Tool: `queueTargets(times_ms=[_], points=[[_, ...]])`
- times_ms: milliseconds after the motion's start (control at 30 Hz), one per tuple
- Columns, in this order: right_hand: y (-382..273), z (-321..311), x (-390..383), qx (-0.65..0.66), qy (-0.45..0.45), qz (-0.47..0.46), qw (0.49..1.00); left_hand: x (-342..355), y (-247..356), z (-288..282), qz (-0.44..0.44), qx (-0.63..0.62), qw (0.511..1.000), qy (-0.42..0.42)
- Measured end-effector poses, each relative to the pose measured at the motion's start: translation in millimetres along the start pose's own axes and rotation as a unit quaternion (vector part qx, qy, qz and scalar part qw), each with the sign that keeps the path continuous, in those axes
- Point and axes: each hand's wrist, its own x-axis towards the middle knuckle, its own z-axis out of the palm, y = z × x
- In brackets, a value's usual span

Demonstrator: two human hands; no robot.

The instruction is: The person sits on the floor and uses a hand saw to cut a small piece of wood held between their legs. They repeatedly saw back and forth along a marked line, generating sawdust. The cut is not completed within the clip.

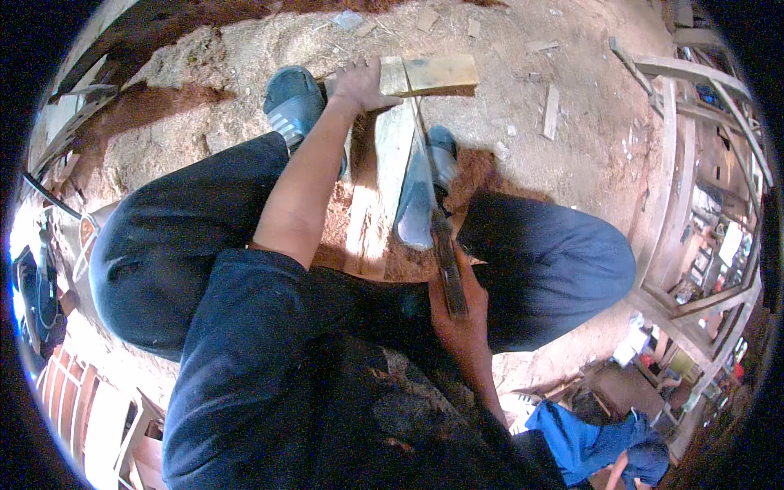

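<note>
Crouched over a sawdust-strewn floor (572, 131), the left hand (359, 86) presses flat, fingers spread, on a pale wooden plank (429, 73) lying crosswise ahead, while the right hand (457, 314) grips a handsaw (433, 192) running lengthwise toward it.

One view only, a head cam, wide fisheye, so no 2nd view to overlap with. It looks steeply down from above the person's own chest and knees, facing fwd over the dirt floor (572, 122). Close in: torso and thighs fill the lower and middle pic, left hand (363, 84) near the top edge, right hand (457, 314) approx centre. Forearms enter from below. Straight lines bend toward the rim; wooden frames (694, 163) curve along the right edge. Corners are black outside the lens circle.
</note>
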Motion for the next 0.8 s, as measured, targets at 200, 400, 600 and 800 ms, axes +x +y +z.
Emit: queueTargets(times_ms=[200, 400, 600, 800], points=[[-3.9, -3.0, 6.1, 0.000, -0.048, 0.039, 0.998, -5.1, -0.7, -4.8, -0.005, -0.027, 1.000, 0.003], [6.7, -2.1, 12.7, -0.004, -0.064, 0.052, 0.997, -0.7, -2.4, 10.5, 0.007, 0.001, 0.998, 0.059], [11.8, -5.0, 3.3, -0.044, -0.027, 0.027, 0.998, -1.9, -4.1, 11.2, 0.013, -0.009, 0.996, 0.087], [20.3, 1.6, 10.1, 0.021, -0.006, -0.067, 0.998, 1.2, -2.1, 4.9, 0.007, -0.026, 0.999, 0.048]])
